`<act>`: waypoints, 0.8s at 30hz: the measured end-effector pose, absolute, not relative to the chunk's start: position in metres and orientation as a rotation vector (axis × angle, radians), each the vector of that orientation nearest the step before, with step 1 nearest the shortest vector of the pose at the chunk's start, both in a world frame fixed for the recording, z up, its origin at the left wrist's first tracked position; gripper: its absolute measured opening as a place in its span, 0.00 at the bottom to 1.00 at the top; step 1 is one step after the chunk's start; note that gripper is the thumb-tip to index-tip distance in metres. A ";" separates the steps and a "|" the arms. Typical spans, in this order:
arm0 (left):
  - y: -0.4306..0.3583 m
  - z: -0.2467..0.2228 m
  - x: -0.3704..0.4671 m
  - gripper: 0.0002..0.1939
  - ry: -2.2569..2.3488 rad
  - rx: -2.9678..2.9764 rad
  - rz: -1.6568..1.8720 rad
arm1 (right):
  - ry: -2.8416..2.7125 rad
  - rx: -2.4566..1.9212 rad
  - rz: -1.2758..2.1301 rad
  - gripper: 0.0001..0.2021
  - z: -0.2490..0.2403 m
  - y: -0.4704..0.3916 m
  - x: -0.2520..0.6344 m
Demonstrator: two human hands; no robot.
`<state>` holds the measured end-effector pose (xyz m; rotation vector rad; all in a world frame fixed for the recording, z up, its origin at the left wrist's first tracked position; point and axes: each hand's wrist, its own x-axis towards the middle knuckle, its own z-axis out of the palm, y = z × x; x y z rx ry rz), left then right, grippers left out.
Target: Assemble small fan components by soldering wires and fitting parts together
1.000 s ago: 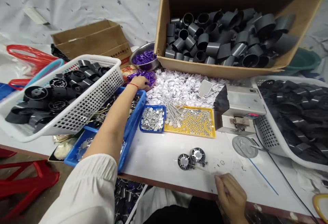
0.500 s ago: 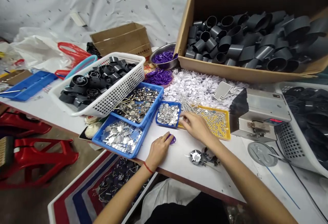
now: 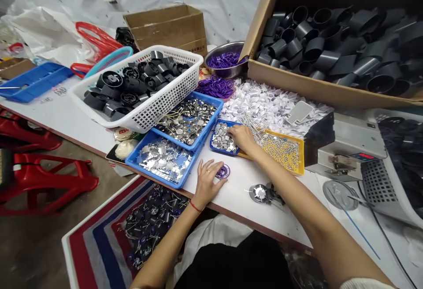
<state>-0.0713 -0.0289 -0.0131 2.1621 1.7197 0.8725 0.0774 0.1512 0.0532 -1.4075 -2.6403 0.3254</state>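
Note:
My left hand [image 3: 208, 182] rests on the white table with its fingers apart, its fingertips beside a purple ring-shaped part [image 3: 223, 172]. My right hand [image 3: 243, 138] reaches over the small blue tray [image 3: 218, 148] of square metal pieces, fingers bent down among them; whatever lies between its fingertips is too small to make out. Right of that, under my right forearm, the yellow tray [image 3: 300, 157] holds small metal parts. A dark round part with a white star-shaped centre [image 3: 260, 193] lies on the table below my right forearm.
Two stacked blue trays [image 3: 178, 185] of metal discs and a white basket [image 3: 139, 124] of black parts stand left. Behind are a purple-filled bowl [image 3: 243, 71] and white pieces [image 3: 261, 104]. A cardboard box [image 3: 317, 87] and metal device [image 3: 350, 141] stand right.
My right hand has moved left from the small tray's edge into its metal pieces. My left hand's fingers have spread, uncovering more of the purple part. The camera view has shifted.

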 end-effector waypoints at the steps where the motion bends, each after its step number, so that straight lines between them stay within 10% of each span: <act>1: -0.033 -0.010 -0.068 0.27 1.699 2.194 0.838 | -2.645 -1.396 0.336 0.15 0.053 0.153 0.081; 12: -0.059 -0.009 -0.034 0.33 1.689 2.142 0.690 | -2.549 -1.393 0.309 0.11 0.073 0.148 0.084; 24: -0.064 -0.019 -0.038 0.38 1.731 1.992 0.809 | -2.662 -1.593 1.061 0.06 0.055 0.031 0.103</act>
